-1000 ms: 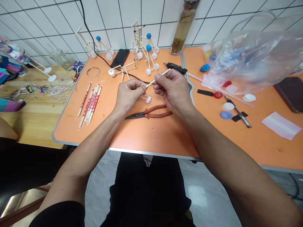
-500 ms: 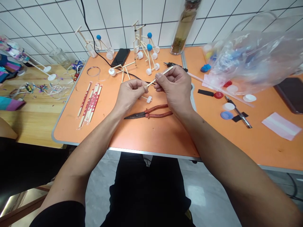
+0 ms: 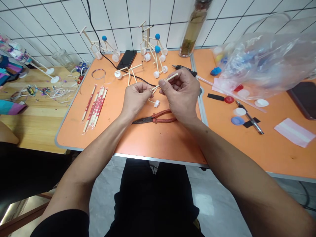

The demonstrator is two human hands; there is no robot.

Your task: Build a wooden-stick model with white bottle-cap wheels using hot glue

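Note:
A pale wooden stick (image 3: 172, 77) is pinched between both hands above the orange table. My left hand (image 3: 136, 98) grips its lower left end with closed fingers. My right hand (image 3: 184, 93) pinches it farther up, and the upper end pokes out past the thumb. Beneath the hands, a small white wheel on a thin stick (image 3: 156, 103) lies on the table. Red-handled long-nose pliers (image 3: 155, 118) rest just below, partly covered by my right hand. Behind my left hand stands a wooden stick frame (image 3: 129, 70) with a white wheel.
Wrapped chopsticks (image 3: 96, 107) lie at left. Behind are stick models with blue balls (image 3: 157, 49), a black phone (image 3: 127, 59), a cable, a soldering iron (image 3: 185, 70) and a glass bottle (image 3: 194, 33). A plastic bag (image 3: 269, 62), bottle caps (image 3: 237, 120) and a pen (image 3: 250, 118) occupy the right.
My right hand's fingers have shifted slightly on the stick, and less of its length shows between the hands. The whole view has moved a little.

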